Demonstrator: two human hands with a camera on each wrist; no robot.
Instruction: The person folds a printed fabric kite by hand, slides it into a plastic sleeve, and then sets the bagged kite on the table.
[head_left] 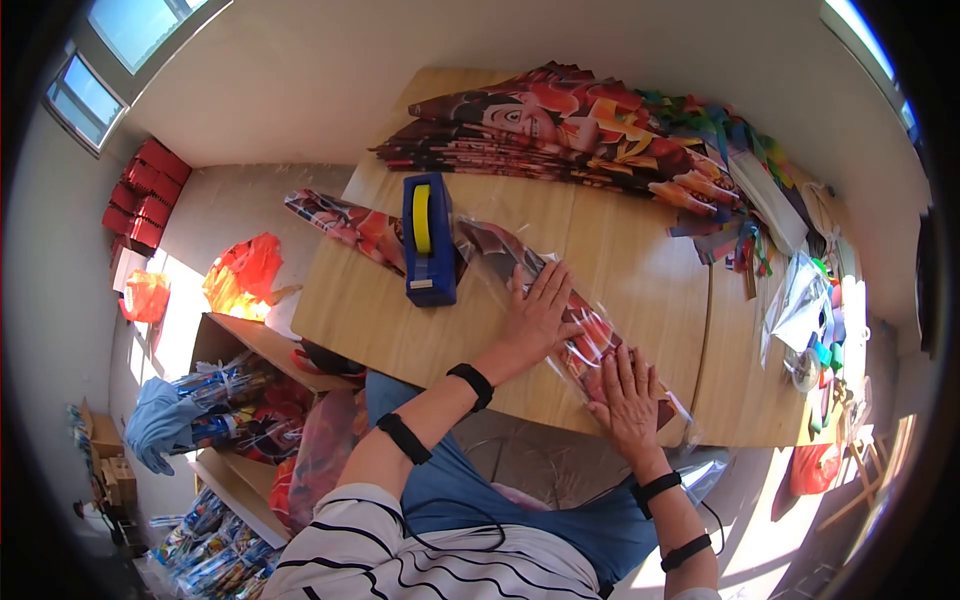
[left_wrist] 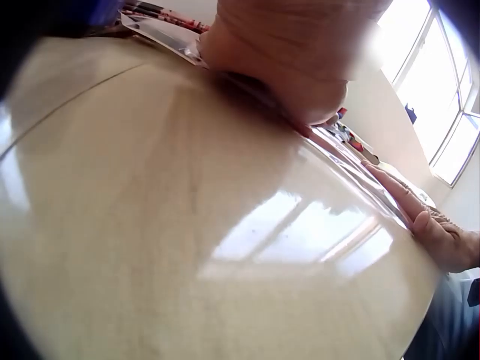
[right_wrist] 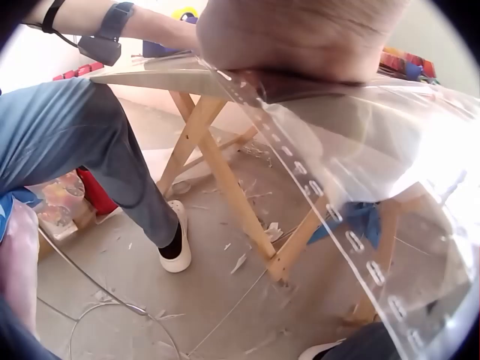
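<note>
A long folded printed sheet in a clear plastic sleeve [head_left: 593, 350] lies slantwise across the table. My left hand [head_left: 540, 318] presses flat on its middle with the fingers extended. Lower down, near the table's front edge, my right hand [head_left: 630, 408] rests on the same sleeve, its fingers straight. In the right wrist view the clear sleeve [right_wrist: 352, 161] hangs past the table edge and shows a line of small slots. A blue tape dispenser [head_left: 445, 275] with a yellow core stands left of the left hand. Another folded printed sheet [head_left: 350, 222] lies behind it.
A fanned stack of printed sheets [head_left: 590, 130] fills the back of the wooden table [head_left: 640, 245]. Ribbons and clear plastic [head_left: 795, 300] lie at the right. Cardboard boxes [head_left: 240, 500] with wrapped bundles stand on the floor at left. Wooden trestle legs [right_wrist: 225, 187] hold up the table.
</note>
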